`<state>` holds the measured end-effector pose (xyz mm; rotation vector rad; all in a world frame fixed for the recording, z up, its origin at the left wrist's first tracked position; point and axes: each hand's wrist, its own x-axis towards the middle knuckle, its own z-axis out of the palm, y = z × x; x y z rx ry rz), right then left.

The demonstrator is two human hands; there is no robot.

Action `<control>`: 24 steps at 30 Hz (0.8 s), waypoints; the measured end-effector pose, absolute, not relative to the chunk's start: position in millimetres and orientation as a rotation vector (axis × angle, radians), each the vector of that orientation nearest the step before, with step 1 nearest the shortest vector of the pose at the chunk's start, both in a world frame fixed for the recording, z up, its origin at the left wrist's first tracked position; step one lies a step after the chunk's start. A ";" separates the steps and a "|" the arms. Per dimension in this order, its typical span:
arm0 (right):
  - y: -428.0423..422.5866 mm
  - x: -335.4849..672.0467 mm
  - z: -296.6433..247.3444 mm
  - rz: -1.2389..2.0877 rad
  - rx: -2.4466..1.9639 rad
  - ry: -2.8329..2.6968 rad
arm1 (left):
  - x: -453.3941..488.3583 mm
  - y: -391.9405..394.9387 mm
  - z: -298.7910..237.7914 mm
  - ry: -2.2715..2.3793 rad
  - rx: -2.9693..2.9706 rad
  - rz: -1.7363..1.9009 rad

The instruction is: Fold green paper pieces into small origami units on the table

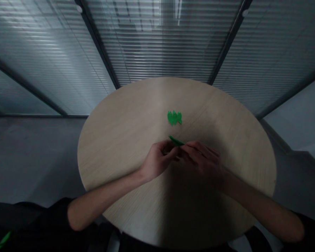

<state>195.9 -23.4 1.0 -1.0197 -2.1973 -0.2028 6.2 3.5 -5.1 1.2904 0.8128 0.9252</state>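
My left hand and my right hand meet over the middle of the table. Between their fingertips they pinch a thin, dark green, pointed piece that looks folded. Its tip points up and to the left, while the lower end is hidden by my fingers. The thumb and index finger of my left hand close on it from the left; my right fingers press on it from the right. Just beyond my hands, flat on the wood, lie green leaf-shaped pieces side by side with pointed tips. Their material is unclear.
The round, light wooden table fills the middle of the view. Behind its far edge stands a glass wall with blinds and dark frames. Something bright green shows at the bottom left corner. A shadow falls over the table's near right part.
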 end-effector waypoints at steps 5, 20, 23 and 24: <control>-23.3 196.0 0.6 -0.100 -1.059 -2.178 | 5.3 3.0 -1.0 0.795 1.281 0.921; -21.4 199.1 4.4 0.209 -0.972 -1.901 | 1.7 3.9 -3.3 0.741 1.401 0.971; -18.9 197.2 4.4 0.331 -1.039 -1.754 | 1.9 3.1 -0.4 0.723 1.399 0.971; -17.7 196.5 4.3 0.411 -1.044 -1.736 | 1.9 2.9 0.4 0.721 1.398 0.971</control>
